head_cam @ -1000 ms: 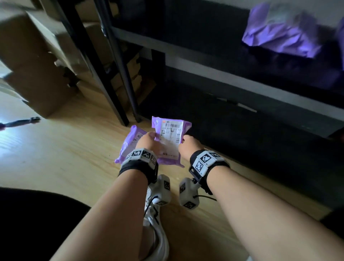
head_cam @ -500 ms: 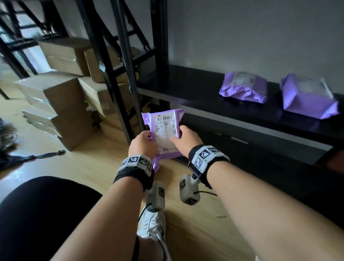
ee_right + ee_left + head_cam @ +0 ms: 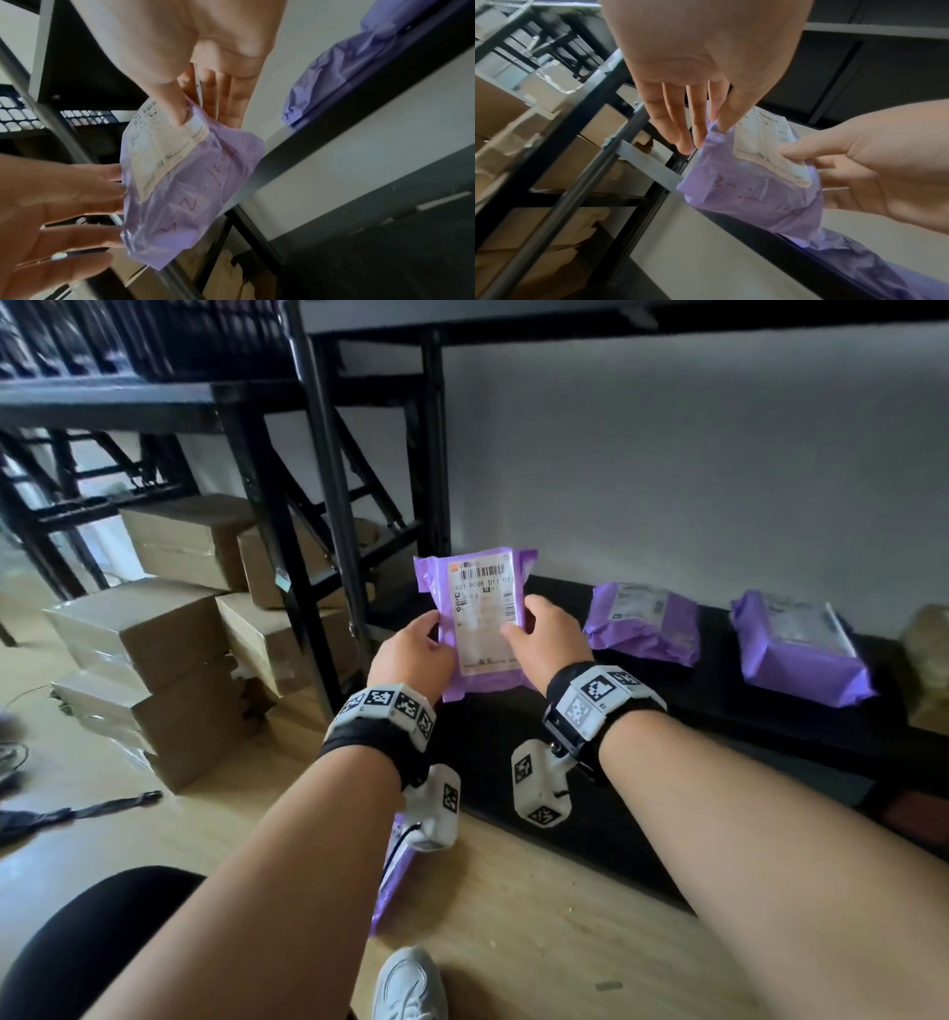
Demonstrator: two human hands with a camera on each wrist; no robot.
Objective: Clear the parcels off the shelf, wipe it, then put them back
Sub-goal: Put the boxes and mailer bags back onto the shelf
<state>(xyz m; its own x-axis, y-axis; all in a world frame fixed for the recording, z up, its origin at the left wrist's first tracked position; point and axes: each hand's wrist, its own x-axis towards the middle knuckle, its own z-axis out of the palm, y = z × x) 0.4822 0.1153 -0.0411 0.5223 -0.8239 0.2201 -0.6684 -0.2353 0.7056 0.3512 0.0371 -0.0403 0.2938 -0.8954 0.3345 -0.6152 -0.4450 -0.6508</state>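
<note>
A purple parcel (image 3: 480,618) with a white barcode label is held upright in front of the black shelf (image 3: 719,711), near its left end. My left hand (image 3: 416,649) pinches its left edge, thumb on the front. My right hand (image 3: 547,634) pinches the right edge, thumb on the label. In the left wrist view the left fingers (image 3: 680,121) reach behind the parcel (image 3: 754,192). The right wrist view shows the parcel (image 3: 195,182) with red writing low on it. Two more purple parcels (image 3: 644,621) (image 3: 798,647) lie on the shelf. Another purple parcel (image 3: 395,880) lies on the floor under my left wrist.
Stacked cardboard boxes (image 3: 154,634) fill the floor and rack at left. Black rack uprights (image 3: 328,505) stand just left of the held parcel. A brownish object (image 3: 929,649) sits at the shelf's far right. My white shoe (image 3: 408,983) is on the wooden floor.
Both hands have lifted the labelled parcel from the floor up to shelf height and toward the shelf. The other floor parcel stayed down.
</note>
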